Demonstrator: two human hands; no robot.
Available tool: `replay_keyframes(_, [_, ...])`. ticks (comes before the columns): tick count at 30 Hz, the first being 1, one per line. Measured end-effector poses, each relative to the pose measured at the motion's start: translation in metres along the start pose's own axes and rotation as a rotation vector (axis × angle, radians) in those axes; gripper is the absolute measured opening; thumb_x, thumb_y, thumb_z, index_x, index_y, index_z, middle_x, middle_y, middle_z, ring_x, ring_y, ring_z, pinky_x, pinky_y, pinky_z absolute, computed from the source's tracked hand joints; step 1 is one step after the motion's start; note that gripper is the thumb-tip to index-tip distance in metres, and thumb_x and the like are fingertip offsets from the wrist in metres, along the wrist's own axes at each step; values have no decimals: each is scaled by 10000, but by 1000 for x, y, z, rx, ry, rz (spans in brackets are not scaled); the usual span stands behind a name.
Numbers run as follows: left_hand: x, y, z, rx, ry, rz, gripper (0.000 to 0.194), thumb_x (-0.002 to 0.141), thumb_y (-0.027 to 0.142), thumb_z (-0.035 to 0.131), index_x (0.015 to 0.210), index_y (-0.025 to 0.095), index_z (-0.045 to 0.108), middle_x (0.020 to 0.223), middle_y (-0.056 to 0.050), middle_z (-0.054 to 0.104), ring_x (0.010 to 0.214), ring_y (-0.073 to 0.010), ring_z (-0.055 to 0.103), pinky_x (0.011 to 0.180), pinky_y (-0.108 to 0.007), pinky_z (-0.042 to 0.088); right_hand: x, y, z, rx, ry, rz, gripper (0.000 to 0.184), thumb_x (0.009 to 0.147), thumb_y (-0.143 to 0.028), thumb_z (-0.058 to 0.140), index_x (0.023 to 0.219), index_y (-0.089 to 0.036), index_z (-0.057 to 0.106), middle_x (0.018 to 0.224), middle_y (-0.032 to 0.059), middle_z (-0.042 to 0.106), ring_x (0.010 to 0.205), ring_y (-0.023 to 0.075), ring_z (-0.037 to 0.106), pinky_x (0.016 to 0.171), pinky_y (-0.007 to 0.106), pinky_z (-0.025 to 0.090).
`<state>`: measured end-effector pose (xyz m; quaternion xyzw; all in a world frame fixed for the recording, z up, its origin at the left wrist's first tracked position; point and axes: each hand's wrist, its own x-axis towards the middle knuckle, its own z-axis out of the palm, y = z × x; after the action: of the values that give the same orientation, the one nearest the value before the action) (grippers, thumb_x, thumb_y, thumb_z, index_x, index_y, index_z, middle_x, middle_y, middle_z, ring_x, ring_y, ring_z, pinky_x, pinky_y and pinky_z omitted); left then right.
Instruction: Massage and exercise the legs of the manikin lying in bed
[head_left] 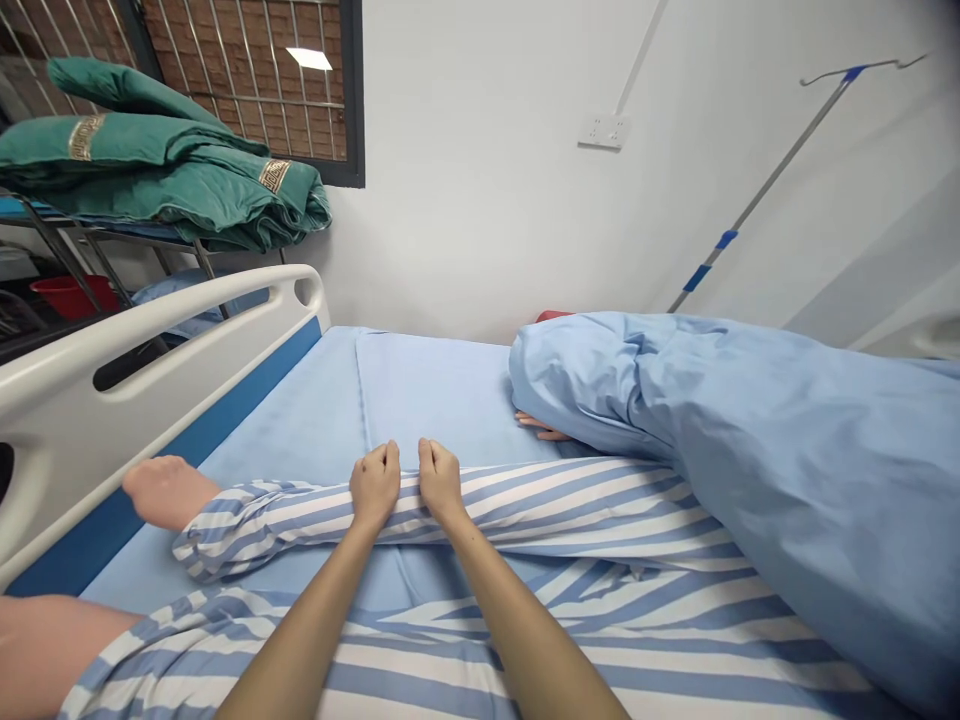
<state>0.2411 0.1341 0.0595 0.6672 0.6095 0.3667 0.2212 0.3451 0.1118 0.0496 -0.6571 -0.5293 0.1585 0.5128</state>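
My left hand (376, 484) is closed in a fist over the far leg of a figure lying on the bed. Close beside it on the right, my right hand (439, 478) makes a similar fist over the same leg. No cloth shows pinched up between the fingers, and whether the fists press on the leg is hard to tell. Blue and white striped trousers (570, 500) cover both legs. The far bare foot (169, 490) sticks out at the left; the near ankle (60, 640) is cut off by the frame. My forearms cross above the near leg.
A light blue quilt (810, 450) covers the figure's upper part, with fingertips (541, 427) showing under its edge. The bed's white end board (225, 300) stands left. Behind it, folded green bedding (187, 180) lies on a rack. An IV pole (780, 165) leans at the right.
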Motion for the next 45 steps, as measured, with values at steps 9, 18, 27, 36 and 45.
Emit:
replay_keyframes(9, [-6, 41, 28, -207, -31, -18, 418, 858, 401, 299, 527, 169, 407, 507, 6, 460, 524, -104, 379, 536, -229, 241, 11, 3, -5, 358, 32, 121, 380, 849, -435, 345, 562, -185, 340, 522, -44, 346, 528, 94, 320, 508, 224, 274])
replay_keyframes(18, [-17, 41, 36, 48, -42, 53, 396, 861, 380, 315, 562, 174, 474, 578, -6, 549, 563, -109, 390, 548, -242, 198, 14, 13, -57, 1, -105, -101, 399, 869, -404, 342, 543, -177, 374, 500, -42, 351, 508, 90, 316, 520, 234, 232])
replay_keyframes(27, [-13, 86, 65, -117, -134, 85, 403, 860, 359, 295, 555, 169, 476, 564, -9, 537, 559, -112, 428, 547, -228, 241, 26, 28, -65, 512, -28, 186, 372, 806, -465, 393, 555, -193, 352, 475, -56, 327, 459, 84, 293, 451, 221, 257])
replay_keyframes(36, [-28, 80, 85, 43, -138, 115, 406, 878, 393, 277, 637, 196, 537, 683, -35, 613, 624, -141, 465, 562, -252, 215, 28, 23, -101, -29, -70, -27, 356, 831, -403, 385, 552, -185, 410, 489, -26, 396, 482, 100, 331, 509, 242, 225])
replay_keyframes(45, [-20, 99, 88, -59, -125, 51, 393, 857, 374, 286, 547, 178, 425, 560, -16, 496, 566, -130, 405, 559, -255, 234, 24, 47, -124, -24, 10, -11, 421, 886, -407, 304, 534, -181, 355, 489, -32, 379, 496, 96, 343, 512, 227, 234])
